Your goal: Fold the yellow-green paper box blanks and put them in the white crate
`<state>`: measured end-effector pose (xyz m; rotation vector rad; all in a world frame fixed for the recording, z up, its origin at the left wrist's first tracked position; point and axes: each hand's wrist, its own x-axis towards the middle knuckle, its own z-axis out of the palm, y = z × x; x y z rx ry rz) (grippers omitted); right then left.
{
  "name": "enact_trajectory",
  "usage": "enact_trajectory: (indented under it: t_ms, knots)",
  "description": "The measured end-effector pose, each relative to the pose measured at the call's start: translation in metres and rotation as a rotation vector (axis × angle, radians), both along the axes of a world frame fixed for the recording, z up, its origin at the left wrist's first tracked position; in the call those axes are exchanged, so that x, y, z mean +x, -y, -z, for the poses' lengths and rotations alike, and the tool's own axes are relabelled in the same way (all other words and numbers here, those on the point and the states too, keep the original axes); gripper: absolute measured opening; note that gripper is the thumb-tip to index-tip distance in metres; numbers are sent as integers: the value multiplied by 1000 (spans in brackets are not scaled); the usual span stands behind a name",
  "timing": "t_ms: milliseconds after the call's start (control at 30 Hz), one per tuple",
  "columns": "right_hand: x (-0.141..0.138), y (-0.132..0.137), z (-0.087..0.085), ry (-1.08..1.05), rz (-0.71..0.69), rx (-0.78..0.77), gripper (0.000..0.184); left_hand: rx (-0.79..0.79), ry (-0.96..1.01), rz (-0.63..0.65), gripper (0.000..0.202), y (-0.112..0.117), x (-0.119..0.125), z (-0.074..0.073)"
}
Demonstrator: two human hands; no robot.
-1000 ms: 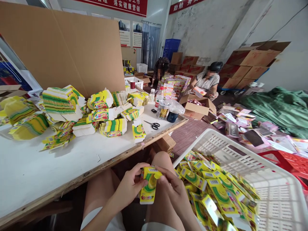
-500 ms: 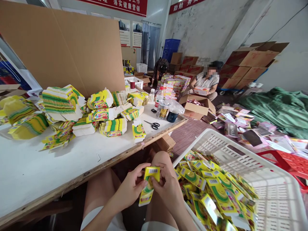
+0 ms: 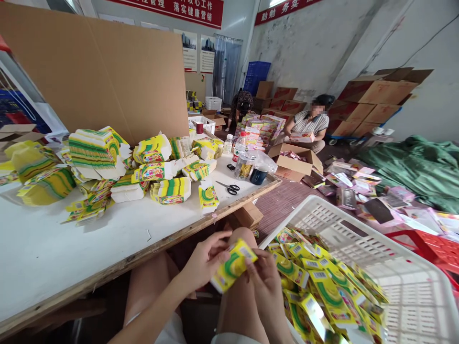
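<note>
A small yellow-and-green printed carton point(image 3: 234, 265) is tilted over my knees, its barcode end pointing up to the right. My right hand point(image 3: 267, 282) pinches it near that end, thumb on the front. Against its left edge rests the thumb of my left hand point(image 3: 204, 263), with the fingers loosely curled around that side; motion blurs the contact. To the right, a white plastic basket point(image 3: 409, 282) holds a heap of similar cartons point(image 3: 322, 286). Stacks of flat, unfolded cartons point(image 3: 96, 150) lie on the white table point(image 3: 107, 253) to the left.
Black scissors point(image 3: 232, 189), a lidded jar point(image 3: 245, 165), a dark mug point(image 3: 258, 175) and a red-capped bottle point(image 3: 239, 145) stand near the table's corner. A cardboard sheet point(image 3: 107, 76) rises behind the stacks. One person point(image 3: 308, 124) crouches by an open box point(image 3: 292, 165); another bends behind.
The carton has turned from nearly upright to tilted right and shifted slightly right. My right hand has moved right with it, and my left fingers have loosened somewhat. The view shifted slightly.
</note>
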<state>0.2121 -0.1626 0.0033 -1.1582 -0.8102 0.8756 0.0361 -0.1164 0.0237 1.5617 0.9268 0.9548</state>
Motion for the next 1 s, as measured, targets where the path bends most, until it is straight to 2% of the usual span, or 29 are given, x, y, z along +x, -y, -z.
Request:
enact_trajectory:
  t_ms: [67, 133, 200, 267, 367, 500, 633, 700, 767, 833, 900, 1000]
  knots:
    - [7, 1, 1, -189, 267, 123, 34, 222, -139, -138, 46, -30, 0, 0]
    - [15, 4, 4, -395, 376, 170, 34, 299, -196, -240, 53, -65, -4, 3]
    - [20, 8, 10, -538, 319, 75, 37, 334, -244, -294, 54, -95, -9, 10]
    - [20, 12, 19, -571, 251, -38, 40, 353, -290, -310, 41, -115, -15, 19]
    - [14, 15, 27, -508, 187, -69, 33, 377, -345, -313, 24, -124, -24, 31]
    - [0, 11, 23, -436, 95, -84, 25, 450, -366, -343, 26, -105, -34, 32]
    - [-15, 4, 10, -364, -93, -209, 32, 578, -325, -333, 34, -51, -29, 25]
    - [-20, 2, 4, -372, -113, -212, 36, 670, -294, -230, 34, -18, -22, 24]
    - [-22, 0, 2, -404, -101, -165, 34, 829, -258, -38, 44, 12, -16, 26]
    - [-22, 0, 2, -408, -107, -137, 32, 865, -201, 71, 52, 33, -12, 28]
    - [-21, 3, 5, -391, -125, -142, 31, 685, -77, 7, 56, 42, -11, 27]
    - [-24, 9, 6, -371, -188, -160, 31, 172, 265, -147, 58, 39, -8, 18]
